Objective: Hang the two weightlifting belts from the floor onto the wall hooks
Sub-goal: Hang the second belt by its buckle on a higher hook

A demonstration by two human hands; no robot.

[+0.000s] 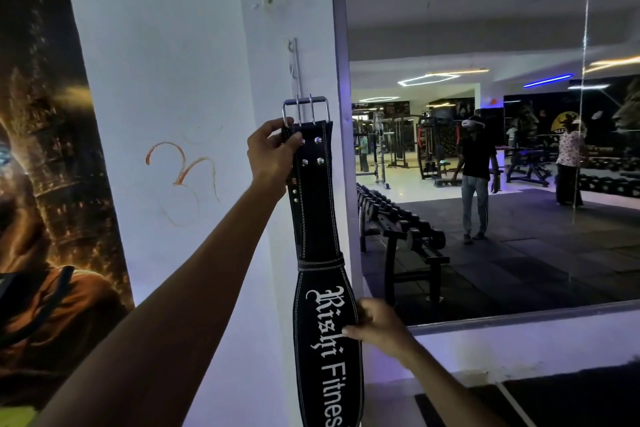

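A black weightlifting belt (313, 215) with white lettering hangs upright against the white pillar. Its chrome buckle (305, 110) is at the top, just under the metal wall hook strip (293, 62). My left hand (272, 154) grips the belt's upper end beside the rivets, just below the buckle. My right hand (379, 324) holds the belt's wide lower part at its right edge. Only one belt is in view.
The white pillar (194, 97) carries an orange scribble. A dark poster (45, 184) covers the wall on the left. On the right a large mirror (485, 149) reflects a dumbbell rack, gym machines and people standing on the dark floor.
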